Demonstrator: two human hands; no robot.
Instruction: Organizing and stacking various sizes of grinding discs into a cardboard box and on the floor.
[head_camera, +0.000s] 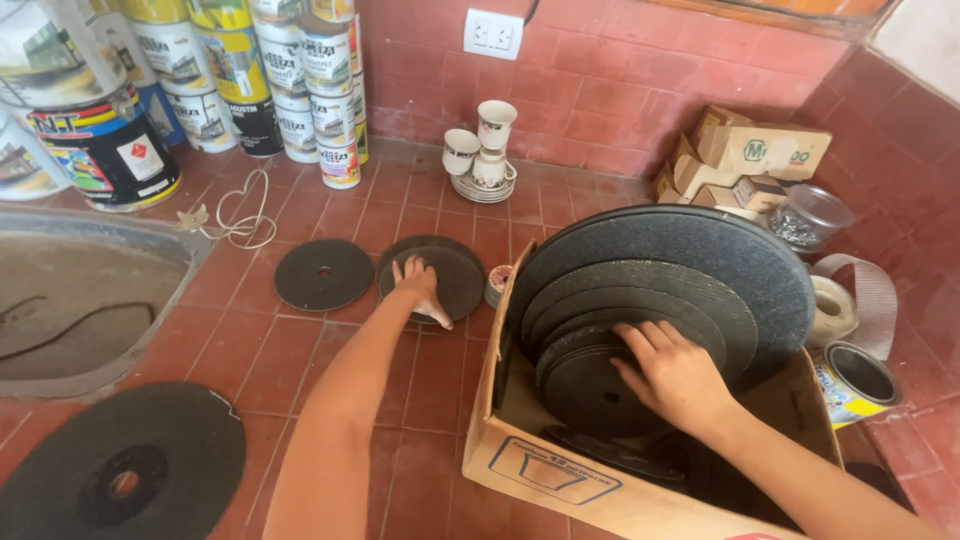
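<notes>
A: Our left hand (418, 288) lies open, flat on the small disc stack (432, 277) on the tiled counter (300, 350).

B: Yep, and our right hand (672, 375) fingers the smallest disc (590, 392) in the cardboard box (545, 470), not gripping it. We'd pinch one edge only.

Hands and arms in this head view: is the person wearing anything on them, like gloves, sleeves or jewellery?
Nothing shows. The left hand and right hand are bare, without gloves, and no rings, watch or bracelet can be seen. Both forearms are uncovered right down to the picture's lower edge, so no sleeve comes into view.
</notes>
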